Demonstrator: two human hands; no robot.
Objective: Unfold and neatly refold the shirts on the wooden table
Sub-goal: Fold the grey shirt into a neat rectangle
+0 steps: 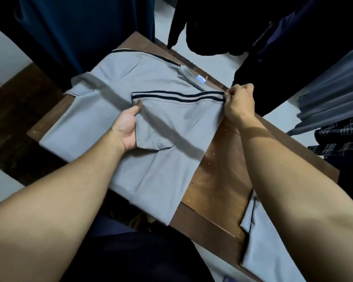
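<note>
A light grey shirt [151,78] with dark stripes lies spread on the wooden table [218,176]. One sleeve with two dark stripes at its cuff is folded over the shirt's body. My left hand [126,127] grips the sleeve's near edge, thumb on top and fingers hidden beneath the cloth. My right hand [238,102] pinches the striped cuff at its right end, by the table's far edge. A second grey shirt [269,251] lies at the table's near right corner, partly under my right forearm.
Dark garments [212,23] hang behind the table, and a dark blue curtain [86,27] hangs at the back left. Grey cloth [334,88] and a plaid fabric [342,137] sit at the right. Bare wood shows between the two shirts.
</note>
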